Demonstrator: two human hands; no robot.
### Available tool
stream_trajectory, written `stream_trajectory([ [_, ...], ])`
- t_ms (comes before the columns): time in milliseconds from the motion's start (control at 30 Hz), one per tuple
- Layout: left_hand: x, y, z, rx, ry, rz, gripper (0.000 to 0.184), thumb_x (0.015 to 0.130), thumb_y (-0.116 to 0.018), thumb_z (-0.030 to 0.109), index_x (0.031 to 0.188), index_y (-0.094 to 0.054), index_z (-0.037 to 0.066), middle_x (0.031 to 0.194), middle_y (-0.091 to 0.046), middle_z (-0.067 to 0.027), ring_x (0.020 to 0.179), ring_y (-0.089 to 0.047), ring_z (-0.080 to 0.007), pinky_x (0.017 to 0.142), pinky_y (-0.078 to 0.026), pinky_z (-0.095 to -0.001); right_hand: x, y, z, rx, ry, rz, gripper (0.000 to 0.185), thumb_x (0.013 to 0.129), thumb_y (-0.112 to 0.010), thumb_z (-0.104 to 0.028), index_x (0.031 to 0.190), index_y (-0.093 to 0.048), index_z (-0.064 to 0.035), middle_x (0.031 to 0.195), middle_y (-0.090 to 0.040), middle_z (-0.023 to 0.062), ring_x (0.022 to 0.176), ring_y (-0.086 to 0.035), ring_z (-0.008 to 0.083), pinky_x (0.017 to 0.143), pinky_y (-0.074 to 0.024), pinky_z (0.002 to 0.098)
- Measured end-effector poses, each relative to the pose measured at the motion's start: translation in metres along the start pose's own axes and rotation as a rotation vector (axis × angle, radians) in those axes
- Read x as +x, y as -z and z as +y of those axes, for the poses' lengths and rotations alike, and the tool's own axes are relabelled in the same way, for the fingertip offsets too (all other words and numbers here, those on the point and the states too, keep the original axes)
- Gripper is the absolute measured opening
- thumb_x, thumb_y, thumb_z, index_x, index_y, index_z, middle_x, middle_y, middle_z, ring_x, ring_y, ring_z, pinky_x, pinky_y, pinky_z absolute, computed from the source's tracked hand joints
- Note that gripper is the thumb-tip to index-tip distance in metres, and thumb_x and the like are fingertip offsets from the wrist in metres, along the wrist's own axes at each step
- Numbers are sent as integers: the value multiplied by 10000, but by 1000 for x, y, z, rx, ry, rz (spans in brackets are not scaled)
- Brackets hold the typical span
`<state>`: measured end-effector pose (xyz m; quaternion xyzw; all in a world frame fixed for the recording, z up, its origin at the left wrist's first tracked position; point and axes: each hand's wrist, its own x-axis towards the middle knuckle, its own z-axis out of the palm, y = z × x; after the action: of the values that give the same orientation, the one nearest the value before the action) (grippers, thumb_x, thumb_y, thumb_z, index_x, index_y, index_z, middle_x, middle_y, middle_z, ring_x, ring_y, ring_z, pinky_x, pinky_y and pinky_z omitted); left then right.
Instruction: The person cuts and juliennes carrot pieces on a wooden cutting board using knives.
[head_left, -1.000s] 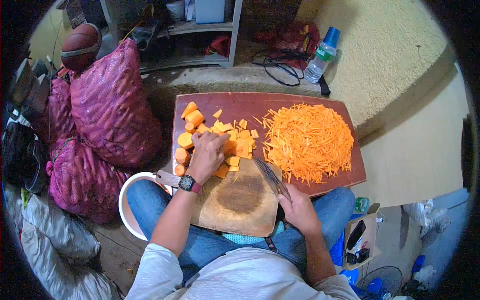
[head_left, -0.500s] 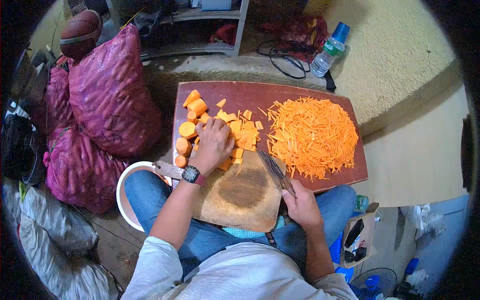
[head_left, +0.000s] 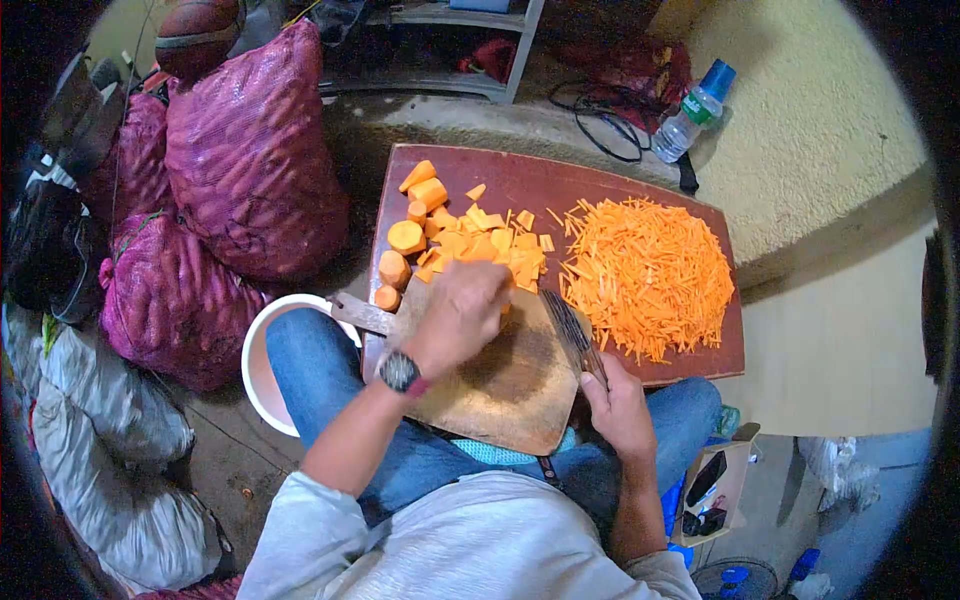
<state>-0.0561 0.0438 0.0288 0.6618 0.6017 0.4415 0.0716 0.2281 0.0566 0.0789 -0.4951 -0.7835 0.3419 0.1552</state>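
Observation:
My left hand (head_left: pixel 465 315), slightly blurred, is above the round-marked wooden cutting board (head_left: pixel 480 405). Its fingers are curled down and a bit of orange carrot shows beside the fingertips; most of what they hold is hidden. In my right hand (head_left: pixel 622 405) is a knife (head_left: pixel 568 328) with a dark, streaked blade, lying along the board's right edge and pointing away from me. Thin carrot slices (head_left: pixel 480 245) lie loose beyond the board, with thicker carrot chunks (head_left: pixel 406 237) to their left. A big heap of carrot sticks (head_left: pixel 650 275) is piled on the right.
Everything rests on a reddish-brown tabletop (head_left: pixel 545 175) over my crossed legs. A wooden-looking handle (head_left: pixel 362 312) juts past its left edge, above a white tub (head_left: pixel 262 385). Full purple mesh sacks (head_left: pixel 255 160) stand at left. A water bottle (head_left: pixel 690 115) stands behind, by the wall.
My left hand has come off the carrot slices, back toward me and over the board. The knife stays in my right hand at the board's edge. The whole view has shifted slightly.

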Motion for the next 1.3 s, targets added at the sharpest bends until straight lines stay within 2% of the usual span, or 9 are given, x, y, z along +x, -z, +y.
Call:
stream_trajectory([
  [233,-78,-23,30,30,6,-227,154,915,-788,133,1030,-728,50,954,-648,-139,952,-665,-365,857,-525,-478,-4,4,0,9,95,-65,346,1027,-663,-155,1348,-665,-28,1063,-738,287,1055,-720,500,888,-574,520],
  [367,-71,-27,18,-27,-34,-192,171,918,-799,180,1007,-731,50,937,-615,-122,951,-652,-355,878,-517,-489,21,15,-18,-133,144,-58,371,1027,-658,-133,1371,-660,6,1078,-748,267,1018,-749,435,903,-577,467],
  [567,-75,-24,14,3,-103,-262,247,933,-801,251,1064,-750,48,1076,-629,-147,1079,-640,-353,938,-516,-489,71,24,-27,-405,226,-101,294,1025,-668,-144,1312,-682,-83,968,-727,268,915,-726,477,769,-570,529],
  [633,-74,-20,13,-7,-92,-321,291,937,-802,264,1132,-757,52,1123,-629,-152,1135,-625,-358,972,-506,-481,75,28,-34,-399,196,-105,296,1036,-657,-205,1310,-649,-93,1033,-734,277,953,-722,489,803,-572,586],
  [900,-71,-9,16,-63,-115,-390,343,867,-787,181,1169,-716,33,1095,-621,-147,1101,-623,-354,974,-489,-492,34,19,-17,-174,170,0,268,1024,-674,-158,1263,-689,-39,998,-739,283,947,-724,496,795,-590,515],
  [1033,-76,-14,18,-59,-97,-366,360,835,-768,99,1183,-709,28,1075,-617,-139,1060,-621,-353,938,-503,-491,-6,9,-9,79,22,-45,330,1014,-687,-98,1322,-679,20,1090,-779,235,1001,-791,378,878,-599,427],
  [1067,-79,-15,20,-71,-93,-388,360,835,-768,99,1183,-709,28,1075,-617,-139,1060,-621,-353,938,-503,-491,-16,3,-3,136,-2,-31,366,1014,-666,-73,1362,-680,42,1110,-790,149,1023,-729,191,916,-569,359],
  [1233,-81,-15,21,-4,-114,-327,356,802,-732,63,1156,-715,20,1073,-612,-161,1039,-620,-378,958,-506,-486,-53,0,-8,138,-156,-144,397,1022,-659,-74,1398,-640,50,1131,-781,173,1044,-750,217,946,-571,358],
  [1300,-83,-14,25,-14,-129,-343,386,783,-718,41,1168,-716,17,1077,-608,-167,1052,-616,-386,966,-505,-482,-64,-8,-9,141,-74,-171,419,1043,-645,-110,1431,-606,41,1156,-779,189,1082,-763,254,949,-571,368],
])
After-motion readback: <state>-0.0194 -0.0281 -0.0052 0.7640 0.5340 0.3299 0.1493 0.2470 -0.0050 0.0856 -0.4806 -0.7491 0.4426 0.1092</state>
